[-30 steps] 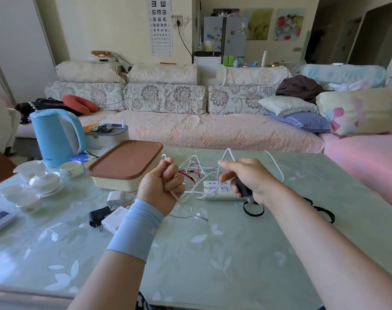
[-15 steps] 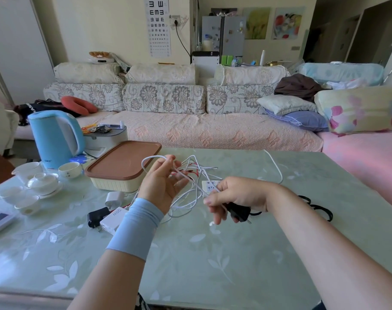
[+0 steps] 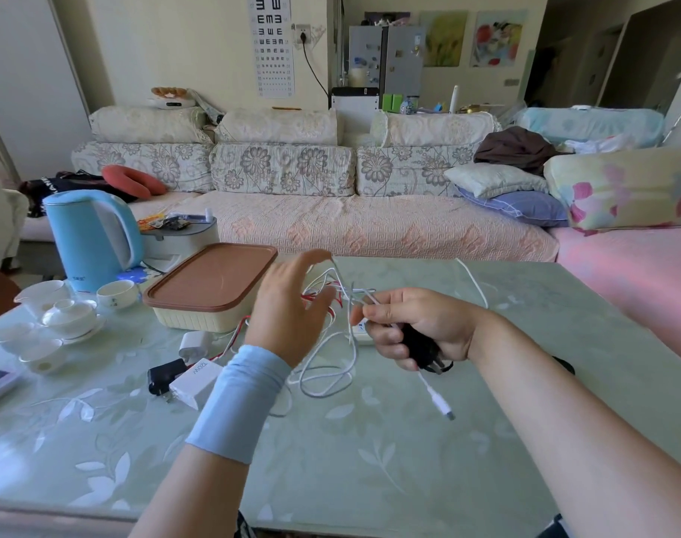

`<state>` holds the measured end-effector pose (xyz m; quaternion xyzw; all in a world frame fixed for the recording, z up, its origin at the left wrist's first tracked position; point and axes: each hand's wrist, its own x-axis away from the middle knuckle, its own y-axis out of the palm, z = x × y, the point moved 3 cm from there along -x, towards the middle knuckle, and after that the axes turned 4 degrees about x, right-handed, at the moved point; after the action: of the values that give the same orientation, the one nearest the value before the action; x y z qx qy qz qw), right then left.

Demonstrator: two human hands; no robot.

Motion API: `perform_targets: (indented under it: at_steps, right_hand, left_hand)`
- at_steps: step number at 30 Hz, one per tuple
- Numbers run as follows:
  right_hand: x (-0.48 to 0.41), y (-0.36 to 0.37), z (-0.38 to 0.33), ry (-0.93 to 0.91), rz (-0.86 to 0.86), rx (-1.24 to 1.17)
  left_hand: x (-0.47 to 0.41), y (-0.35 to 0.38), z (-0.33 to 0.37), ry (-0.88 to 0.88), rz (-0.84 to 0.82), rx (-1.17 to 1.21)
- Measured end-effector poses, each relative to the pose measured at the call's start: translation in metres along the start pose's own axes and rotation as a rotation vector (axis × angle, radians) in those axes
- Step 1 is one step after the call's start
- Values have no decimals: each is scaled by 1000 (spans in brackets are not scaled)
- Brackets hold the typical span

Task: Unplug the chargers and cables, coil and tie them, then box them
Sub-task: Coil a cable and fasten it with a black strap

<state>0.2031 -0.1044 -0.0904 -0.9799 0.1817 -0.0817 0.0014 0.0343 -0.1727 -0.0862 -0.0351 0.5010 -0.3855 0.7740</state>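
My right hand (image 3: 416, 324) grips a black charger plug (image 3: 422, 351) and pinches a white cable (image 3: 327, 378) at its fingertips. The cable's connector end (image 3: 443, 407) dangles below that hand, and its loops lie on the table. My left hand (image 3: 288, 304) is raised beside it with fingers spread and fairly straight; the white cable runs past its fingertips. A white power strip (image 3: 359, 332) shows partly behind my right hand, with red cables (image 3: 319, 295) near it. A cream box with a brown lid (image 3: 210, 281) stands at the left, closed.
A white charger (image 3: 195, 380), a black adapter (image 3: 161, 376) and a small white plug (image 3: 193, 341) lie left of my left wrist. A blue kettle (image 3: 90, 234) and white tea set (image 3: 67, 316) stand far left. A black cable (image 3: 564, 366) lies beyond my right forearm.
My left hand let go of the cable loops and opened, rising slightly. My right hand drew the cable through, so the connector end now hangs below it.
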Motion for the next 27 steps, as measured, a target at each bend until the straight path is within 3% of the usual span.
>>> perform_targets:
  at_steps: [5, 8, 11, 16, 20, 22, 25, 27]
  right_hand:
    - [8, -6, 0, -16, -84, 19]
    - [10, -6, 0, -42, -86, 27]
    - [11, -10, -1, -17, -43, 43]
    - [14, -16, 12, 199, -15, 192]
    - [12, -12, 14, 191, -48, 121]
    - [12, -15, 8, 133, 20, 82]
    - [14, -26, 2, -9, 212, -35]
    - [14, -36, 1, -99, 353, -91]
  left_hand:
    - [-1, 13, 9, 99, -5, -338]
    - [-6, 23, 11, 136, -183, -209]
    - [-4, 27, 4, -134, -443, 76]
    - [-8, 11, -21, -272, -506, 7]
    - [-4, 12, -33, -348, -495, -23]
    - [-3, 10, -33, -392, -492, 30]
    - [0, 4, -34, -474, -619, 154]
    - [4, 4, -35, -593, -588, 402]
